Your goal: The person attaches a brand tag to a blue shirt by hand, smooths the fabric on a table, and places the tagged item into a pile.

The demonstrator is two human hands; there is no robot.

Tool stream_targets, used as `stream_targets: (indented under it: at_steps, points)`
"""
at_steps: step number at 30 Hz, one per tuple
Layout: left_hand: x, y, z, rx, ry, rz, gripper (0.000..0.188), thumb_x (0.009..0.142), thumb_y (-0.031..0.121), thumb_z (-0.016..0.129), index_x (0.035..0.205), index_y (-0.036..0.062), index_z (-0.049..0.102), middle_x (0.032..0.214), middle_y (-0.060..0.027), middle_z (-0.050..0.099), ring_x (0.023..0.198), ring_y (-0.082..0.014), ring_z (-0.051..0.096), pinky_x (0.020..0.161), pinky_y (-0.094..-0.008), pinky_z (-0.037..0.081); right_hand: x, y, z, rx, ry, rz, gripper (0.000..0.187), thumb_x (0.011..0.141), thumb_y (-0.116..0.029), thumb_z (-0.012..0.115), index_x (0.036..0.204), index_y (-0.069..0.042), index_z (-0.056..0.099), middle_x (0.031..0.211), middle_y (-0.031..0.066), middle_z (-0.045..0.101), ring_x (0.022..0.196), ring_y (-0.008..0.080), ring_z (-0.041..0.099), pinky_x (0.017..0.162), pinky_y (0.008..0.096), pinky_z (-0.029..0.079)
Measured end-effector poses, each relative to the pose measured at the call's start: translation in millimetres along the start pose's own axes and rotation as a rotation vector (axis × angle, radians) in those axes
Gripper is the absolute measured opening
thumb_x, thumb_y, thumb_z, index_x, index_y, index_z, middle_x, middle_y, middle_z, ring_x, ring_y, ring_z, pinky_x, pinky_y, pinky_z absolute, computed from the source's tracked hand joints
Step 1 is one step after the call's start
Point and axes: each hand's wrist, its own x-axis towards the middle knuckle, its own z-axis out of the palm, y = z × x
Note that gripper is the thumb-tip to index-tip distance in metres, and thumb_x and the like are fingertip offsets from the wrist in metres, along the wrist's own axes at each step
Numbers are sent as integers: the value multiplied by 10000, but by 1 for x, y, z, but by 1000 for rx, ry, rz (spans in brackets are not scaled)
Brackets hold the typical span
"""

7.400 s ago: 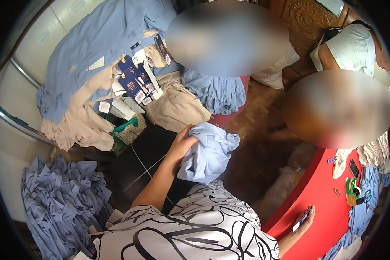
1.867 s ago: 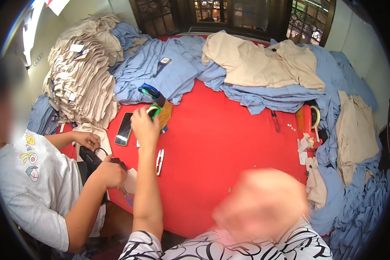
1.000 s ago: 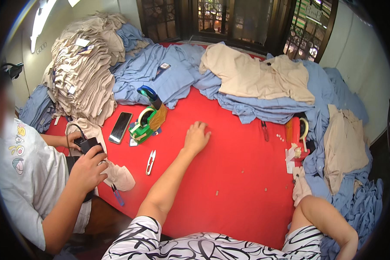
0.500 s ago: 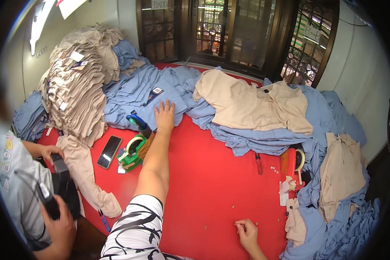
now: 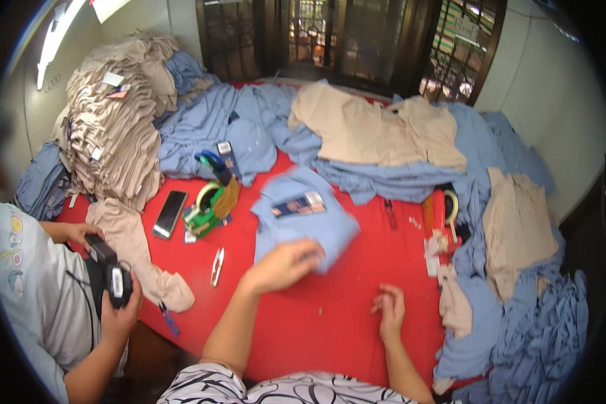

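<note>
My left hand [image 5: 284, 266] is closed on the near edge of a light blue folded shirt [image 5: 296, 232], over the middle of the red table. The shirt is slightly blurred, and a dark tag [image 5: 299, 204] lies across it. Part of the cloth is hidden behind my fingers. To the right, my right hand [image 5: 389, 311] hovers above the red surface, its fingers loosely bent and apart, holding nothing. White-handled thread snips [image 5: 217, 266] lie on the table left of my left hand.
A green tape dispenser [image 5: 209, 207] and a phone [image 5: 170, 214] sit at left. Beige garments [image 5: 111, 128] and blue garments [image 5: 215, 121] are heaped along the back. At right are a red tape dispenser [image 5: 444, 215] and more garments [image 5: 518, 229]. A co-worker's hands [image 5: 118, 289] hold a black device.
My left hand has come back from the blue pile, bringing the tagged blue shirt nearer. My right hand has risen a little and its fingers have loosened. The snips now show.
</note>
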Motion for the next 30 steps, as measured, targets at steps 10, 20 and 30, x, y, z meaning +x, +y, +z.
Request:
stream_targets:
  at_steps: [10,20,30]
  points:
    - [-134,-16,105,473,116,-366,467,799,225,763,1215,69,617,1110,-136,632,1061,-322,596,912,-415,485,-8,-42,27,-714,-395,-364,241,891,-76,607,1117,-54,687,1177,157,630,1026,357,591,927,420,465]
    - [-197,17,130,446,9,-574,381,776,125,737,1122,67,588,982,-167,646,1006,-379,633,860,-451,496,-71,-63,33,-1002,-505,-473,268,748,-174,776,952,-76,632,1204,105,590,1125,309,524,967,504,384]
    - [-306,162,24,374,708,155,94,818,114,685,835,49,619,1343,-173,524,1267,-315,492,1060,-461,406,-181,-272,-31,-86,-783,-551,228,769,-24,784,964,-36,666,860,86,662,762,242,655,669,319,502]
